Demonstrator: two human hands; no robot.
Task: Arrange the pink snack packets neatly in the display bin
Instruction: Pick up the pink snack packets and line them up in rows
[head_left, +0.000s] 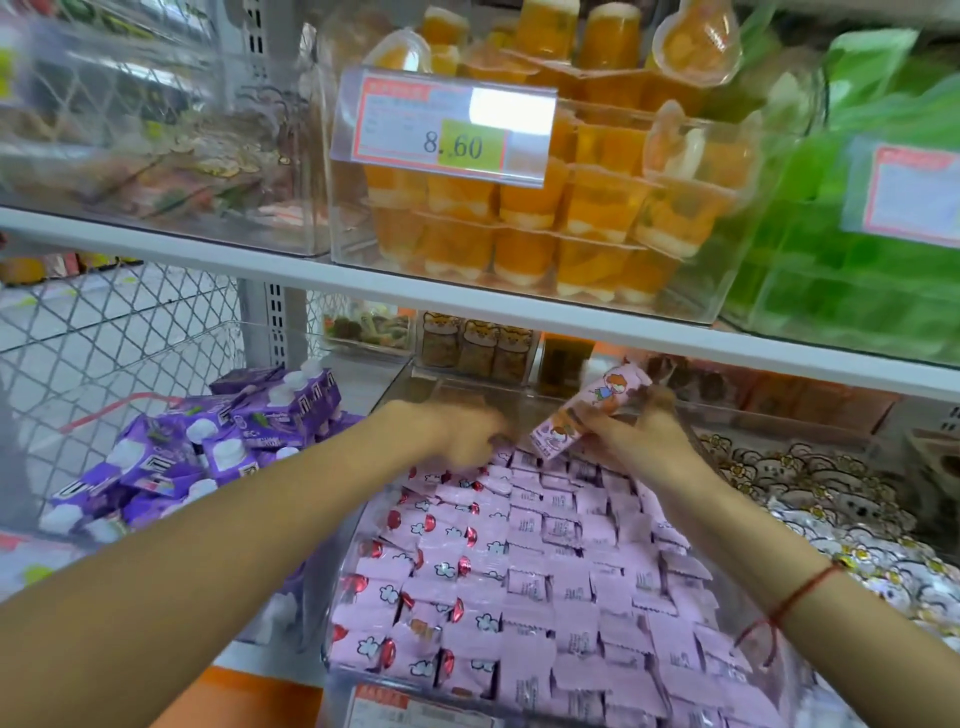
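Both our hands are at the back of the bin (337, 571), the clear tub that holds the pink packets (524, 561). The packets lie in overlapping rows that fill the bin from its front label to its rear wall, most of them face down, with a strip near the bin's left wall showing printed fronts.

Our right hand (644, 431) pinches one packet (587, 413) by its upper end, fingers closed on it, and holds it tilted above the bin's rear rows, its lower corner just over the packets there. Our left hand (467, 431) presses down among the rear rows near the bin's middle. It is blurred, so we cannot tell whether its fingers are curled or flat, or whether they grip anything.

What could go wrong, as we judge it: the rows overlap like shingles, so pushing the held packet in at an angle could lift its neighbours and ripple the rear rows out of line. The left hand, if it drags instead of pressing, could slide several packets toward the bin's front and open a gap. The shelf (363, 291) hangs low over the bin's back, leaving little room, so a knuckle or the packet's top could knock it and spoil the placement. A loose pinch could drop the packet crooked or face up against the others.
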